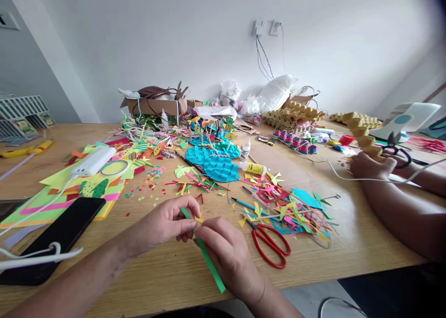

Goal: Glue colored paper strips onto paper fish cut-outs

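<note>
Near the table's front edge, a narrow green paper strip [210, 263] runs between my two hands. My left hand [170, 219] pinches its upper end between thumb and fingers. Close beside it, my right hand [226, 248] is closed on the strip, whose lower end hangs free toward me. A small yellow scrap [199, 219] shows at the fingertips; I cannot tell whether it is held. To the right of my right hand lie red-handled scissors [271, 244], with their blades toward coloured paper scraps [289, 211].
Behind my hands sit blue paper pieces [220, 168], a glue stick [255, 168] and a glue bottle [245, 150]. A black phone [55, 239] and coloured sheets [31, 202] lie left. At right, another person's hands [372, 165] hold an egg carton piece [365, 140] and dark scissors [395, 148].
</note>
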`<state>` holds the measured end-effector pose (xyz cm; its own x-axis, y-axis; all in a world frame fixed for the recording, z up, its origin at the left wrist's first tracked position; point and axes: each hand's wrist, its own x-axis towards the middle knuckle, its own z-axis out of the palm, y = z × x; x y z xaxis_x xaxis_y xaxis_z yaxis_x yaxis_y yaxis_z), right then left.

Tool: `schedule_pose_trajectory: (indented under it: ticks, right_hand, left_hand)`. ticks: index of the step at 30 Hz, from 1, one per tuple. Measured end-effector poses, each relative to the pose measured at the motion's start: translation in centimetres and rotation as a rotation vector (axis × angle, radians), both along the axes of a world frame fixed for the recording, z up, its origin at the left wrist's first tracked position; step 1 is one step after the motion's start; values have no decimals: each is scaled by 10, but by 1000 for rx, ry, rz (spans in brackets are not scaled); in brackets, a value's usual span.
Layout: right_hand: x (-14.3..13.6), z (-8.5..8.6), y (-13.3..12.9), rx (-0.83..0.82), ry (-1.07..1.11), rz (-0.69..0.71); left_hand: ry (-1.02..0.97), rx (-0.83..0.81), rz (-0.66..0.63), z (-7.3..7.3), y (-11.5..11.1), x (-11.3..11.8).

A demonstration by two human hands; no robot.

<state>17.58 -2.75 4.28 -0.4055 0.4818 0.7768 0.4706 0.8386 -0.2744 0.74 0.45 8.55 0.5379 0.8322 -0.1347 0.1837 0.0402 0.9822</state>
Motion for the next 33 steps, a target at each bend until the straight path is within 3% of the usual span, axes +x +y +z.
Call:
schedule_pose_trajectory:
  ticks: [8,16,22,28,33]
  right_hand:
    - [-5,-8,-3,-59,-103,-57]
    - [-19,-29,-6,-150,-206,-151]
    - [-26,-38,-2,-204,-366,-241]
    - [-30,-40,2,-257,-423,-264]
    - [-33,-38,3,-309,-417,-254]
  left_hand:
    - [109,-17,-48,-19,13,-11]
    - [305,11,56,-41,27,-19]
    - [388,18,-22,-48,38,-29]
    - [471,235,-2,-59,49,-34]
    - [490,267,18,-70,56,-36]
